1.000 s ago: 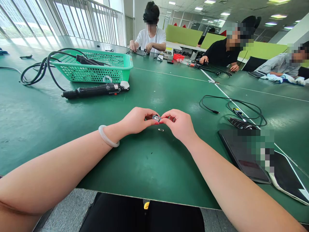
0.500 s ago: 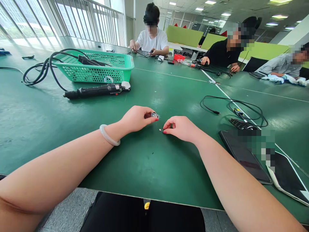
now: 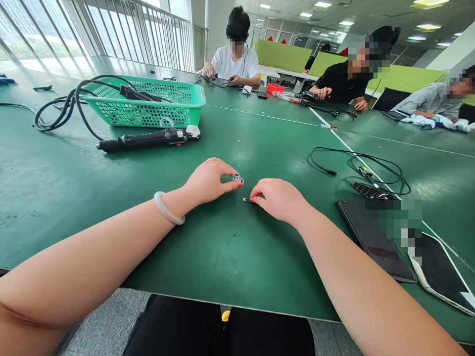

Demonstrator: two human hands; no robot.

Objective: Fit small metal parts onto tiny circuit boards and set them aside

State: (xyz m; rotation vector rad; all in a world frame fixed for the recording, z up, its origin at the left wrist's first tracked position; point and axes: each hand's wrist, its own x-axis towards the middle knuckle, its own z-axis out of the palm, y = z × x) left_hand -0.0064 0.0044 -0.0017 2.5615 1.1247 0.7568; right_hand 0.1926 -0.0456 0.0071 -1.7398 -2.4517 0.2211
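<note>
Between the thumb and fingers of my left hand (image 3: 210, 182) is a small circuit board (image 3: 237, 179), dark with light parts; the fingers cover part of it. A white bangle (image 3: 168, 208) circles the left wrist. My right hand (image 3: 276, 198) is pinched on a small flat light-coloured piece (image 3: 246, 200), whose tip points left toward the board. What kind of piece it is cannot be made out. The two hands are close together, a short gap between them, low over the green table (image 3: 208, 257).
A green basket (image 3: 148, 106) with cables stands at the back left, a black electric screwdriver (image 3: 148, 140) in front of it. On the right lie a black cable (image 3: 403, 173), a phone (image 3: 374, 240) and a dark white-edged object (image 3: 445, 269). Several people sit across the table.
My right fingers have closed a little more around the small piece and shifted slightly left. My left hand has barely moved, the board tilting slightly. A person opposite has raised a hand slightly.
</note>
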